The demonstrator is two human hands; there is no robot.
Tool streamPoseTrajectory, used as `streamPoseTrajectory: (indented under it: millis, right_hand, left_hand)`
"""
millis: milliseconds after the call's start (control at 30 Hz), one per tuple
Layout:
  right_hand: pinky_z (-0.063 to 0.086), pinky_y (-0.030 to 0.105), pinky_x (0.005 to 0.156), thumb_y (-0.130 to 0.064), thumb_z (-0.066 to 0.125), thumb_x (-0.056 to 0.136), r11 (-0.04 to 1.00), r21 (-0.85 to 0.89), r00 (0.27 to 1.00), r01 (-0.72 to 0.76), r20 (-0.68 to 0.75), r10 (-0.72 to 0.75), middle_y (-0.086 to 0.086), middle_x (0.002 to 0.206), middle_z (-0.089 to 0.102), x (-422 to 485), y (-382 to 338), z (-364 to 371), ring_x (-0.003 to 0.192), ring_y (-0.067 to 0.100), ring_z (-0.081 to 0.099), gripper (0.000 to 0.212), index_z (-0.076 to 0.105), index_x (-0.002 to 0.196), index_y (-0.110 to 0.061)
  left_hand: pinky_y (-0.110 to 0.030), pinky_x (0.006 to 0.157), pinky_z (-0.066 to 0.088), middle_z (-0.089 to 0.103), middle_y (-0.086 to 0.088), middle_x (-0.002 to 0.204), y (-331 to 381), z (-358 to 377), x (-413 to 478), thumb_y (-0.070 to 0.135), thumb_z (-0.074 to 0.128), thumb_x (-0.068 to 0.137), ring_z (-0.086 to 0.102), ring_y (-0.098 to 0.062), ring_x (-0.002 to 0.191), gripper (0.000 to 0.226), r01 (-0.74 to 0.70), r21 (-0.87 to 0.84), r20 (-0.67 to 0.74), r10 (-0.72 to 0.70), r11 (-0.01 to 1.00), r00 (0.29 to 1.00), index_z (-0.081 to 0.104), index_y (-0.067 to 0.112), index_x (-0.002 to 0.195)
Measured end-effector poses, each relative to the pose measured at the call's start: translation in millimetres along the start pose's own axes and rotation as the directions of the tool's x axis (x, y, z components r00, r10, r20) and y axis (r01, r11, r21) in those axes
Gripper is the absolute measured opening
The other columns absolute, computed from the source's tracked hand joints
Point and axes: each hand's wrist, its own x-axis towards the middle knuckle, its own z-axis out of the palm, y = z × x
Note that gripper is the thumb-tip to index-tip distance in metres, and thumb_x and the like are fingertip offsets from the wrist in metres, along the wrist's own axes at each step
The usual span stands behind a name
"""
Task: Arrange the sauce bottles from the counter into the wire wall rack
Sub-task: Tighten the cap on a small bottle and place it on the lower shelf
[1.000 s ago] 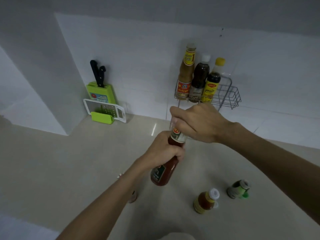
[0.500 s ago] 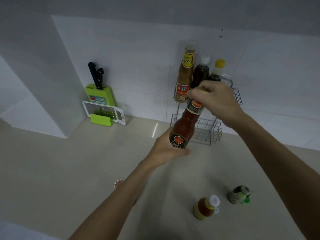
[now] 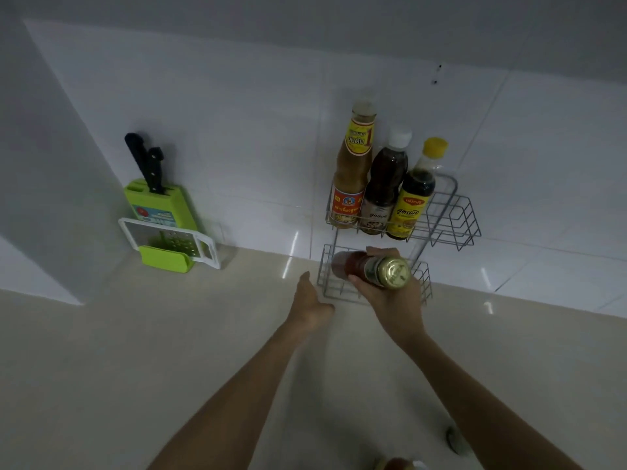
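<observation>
My right hand point(image 3: 390, 300) grips a red sauce bottle point(image 3: 346, 266) by its neck, gold cap towards me, with its base inside the lower basket point(image 3: 424, 283) of the wire wall rack. My left hand point(image 3: 310, 300) hovers open just left of that basket, off the bottle. The upper basket point(image 3: 454, 218) holds three upright bottles: a tall tan one point(image 3: 351, 178), a dark one with a white cap point(image 3: 385, 184) and a dark one with a yellow cap and label point(image 3: 412, 201). At the bottom edge, an orange bottle point(image 3: 395, 464) and a grey-green one point(image 3: 456, 439) lie on the counter, mostly cut off.
A green knife block point(image 3: 159, 205) with black-handled knives stands at the back left, against the wall, with a white-framed grater point(image 3: 169, 239) in front of it. The beige counter point(image 3: 135, 368) meets white wall tiles behind the rack.
The red bottle went from held in front of the rack down into the lower basket. My left hand let go of its base and drew back to the left. The view tilted upward.
</observation>
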Motion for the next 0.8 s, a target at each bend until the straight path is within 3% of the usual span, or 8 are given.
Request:
streamPoseTrajectory:
  millis: [100, 233, 333, 400, 467, 533, 633, 800]
  right_hand:
    - [0.050, 0.014, 0.077, -0.014, 0.082, 0.071, 1.000, -0.028, 0.998, 0.010, 0.069, -0.008, -0.017, 0.099, 0.063, 26, 19, 19, 0.095, -0.001, 0.060, 0.046, 0.056, 0.107, -0.027]
    - [0.039, -0.003, 0.066, -0.007, 0.078, 0.074, 0.993, -0.089, 0.988, -0.078, 0.123, 0.089, -0.020, 0.086, 0.058, 46, 38, 43, 0.081, -0.007, 0.054, 0.038, 0.058, 0.105, -0.017]
    - [0.036, -0.005, 0.063, -0.006, 0.076, 0.077, 0.980, -0.141, 0.977, -0.143, 0.141, 0.162, -0.007, 0.091, 0.058, 57, 50, 56, 0.083, 0.003, 0.055, 0.040, 0.059, 0.113, -0.007]
    - [0.038, 0.002, 0.070, -0.011, 0.074, 0.079, 0.972, -0.189, 0.968, -0.142, 0.178, 0.176, 0.000, 0.101, 0.061, 62, 55, 62, 0.097, 0.015, 0.059, 0.046, 0.054, 0.121, -0.008]
    - [0.045, 0.024, 0.083, -0.017, 0.071, 0.082, 0.962, -0.234, 0.959, -0.140, 0.210, 0.190, 0.006, 0.114, 0.065, 69, 59, 67, 0.107, 0.023, 0.059, 0.051, 0.047, 0.126, -0.011]
    - [0.049, 0.037, 0.088, -0.023, 0.068, 0.085, 0.949, -0.282, 0.955, -0.140, 0.215, 0.205, 0.008, 0.120, 0.065, 76, 60, 70, 0.109, 0.028, 0.061, 0.052, 0.041, 0.129, -0.015]
    - [0.049, 0.042, 0.091, -0.028, 0.066, 0.087, 0.926, -0.353, 0.943, -0.131, 0.245, 0.226, 0.011, 0.125, 0.064, 85, 61, 73, 0.112, 0.032, 0.060, 0.057, 0.036, 0.133, -0.016]
    - [0.047, 0.042, 0.092, -0.031, 0.063, 0.089, 0.918, -0.377, 0.940, -0.124, 0.252, 0.231, 0.011, 0.126, 0.063, 85, 66, 83, 0.114, 0.032, 0.060, 0.049, 0.039, 0.127, -0.012]
  left_hand:
    - [-0.039, 0.114, 0.034, 0.007, -0.008, 0.164, -1, 0, 22, 0.000, 0.055, 0.083, 0.017, -0.028, 0.148, 0.095, 0.095, 0.023, 0.056, -0.096, 0.995, 0.994, -0.004, 0.017, 0.155]
    - [-0.040, 0.113, 0.035, 0.001, -0.004, 0.165, 0, 1, 43, -0.001, 0.054, 0.079, 0.015, -0.028, 0.149, 0.098, 0.167, 0.007, 0.135, -0.167, 0.986, 0.977, -0.005, 0.019, 0.155]
    - [-0.039, 0.112, 0.030, 0.006, -0.007, 0.164, 2, 0, 52, -0.002, 0.052, 0.080, 0.015, -0.029, 0.149, 0.096, 0.221, -0.069, 0.177, -0.206, 0.973, 0.962, -0.003, 0.017, 0.156]
    - [-0.037, 0.111, 0.029, 0.010, -0.007, 0.164, 2, -2, 57, -0.004, 0.052, 0.080, 0.016, -0.028, 0.148, 0.094, 0.227, -0.084, 0.196, -0.207, 0.970, 0.958, -0.001, 0.017, 0.156]
    - [-0.032, 0.104, 0.032, 0.019, -0.009, 0.161, 1, -3, 62, -0.007, 0.050, 0.081, 0.022, -0.028, 0.146, 0.088, 0.210, -0.083, 0.198, -0.190, 0.974, 0.962, 0.008, 0.013, 0.155]
    - [-0.026, 0.091, 0.035, 0.036, -0.012, 0.149, 2, -4, 61, -0.011, 0.048, 0.081, 0.034, -0.028, 0.137, 0.079, 0.192, -0.071, 0.203, -0.174, 0.979, 0.964, 0.018, 0.009, 0.152]
    - [-0.028, 0.084, 0.038, 0.043, -0.003, 0.119, 2, -3, 61, -0.014, 0.048, 0.078, 0.040, -0.021, 0.113, 0.075, 0.183, -0.059, 0.217, -0.167, 0.981, 0.962, 0.027, 0.008, 0.146]
    - [-0.032, 0.090, 0.038, 0.046, -0.002, 0.122, 2, -5, 61, -0.015, 0.049, 0.076, 0.041, -0.019, 0.113, 0.077, 0.186, -0.044, 0.234, -0.171, 0.981, 0.957, 0.028, 0.011, 0.145]
